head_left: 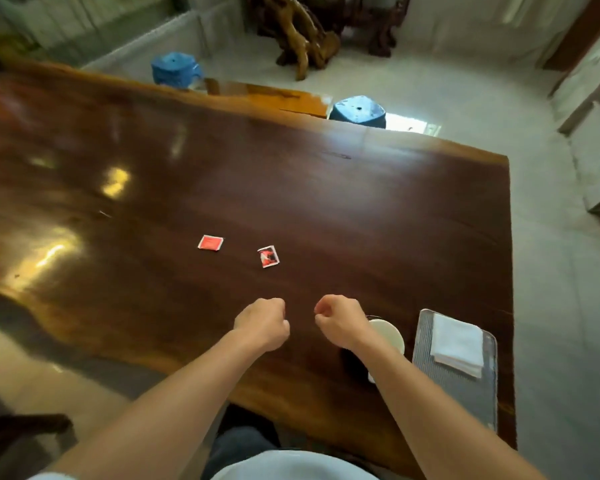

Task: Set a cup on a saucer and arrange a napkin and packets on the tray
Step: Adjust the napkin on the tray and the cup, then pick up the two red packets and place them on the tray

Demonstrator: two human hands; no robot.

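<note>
- The long, glossy dark-brown wooden table (222,174) carries everything; its shine and glare patches make thin flat things harder to see, so any pick is best judged by the item's edges.
- The grey, ribbed rectangular tray (465,386) lies at the table's near right corner, close to the edge; loading it calls for gentle downward placing, since a sideways shove could nudge it toward that edge.
- The folded white square napkin (458,344) already rests on the tray's far half, leaving the near half bare for the rest.
- The white round cup or saucer (390,336) sits just left of the tray, partly hidden under the right forearm; I cannot tell whether cup and saucer are already stacked.
- The left hand (262,322) and right hand (340,322) hover side by side above the table, both loosely curled into fists and holding nothing.
- The red square packet (210,242) and the red-and-white printed packet (268,256) lie flat on the bare wood, apart from each other and well beyond the hands, far from the tray.
- The step in hand looks like fetching the packets: reach forward, one hand to each, catch a corner with a fingertip to lift it off the slick surface, pinch, then carry both to the tray's bare part.
</note>
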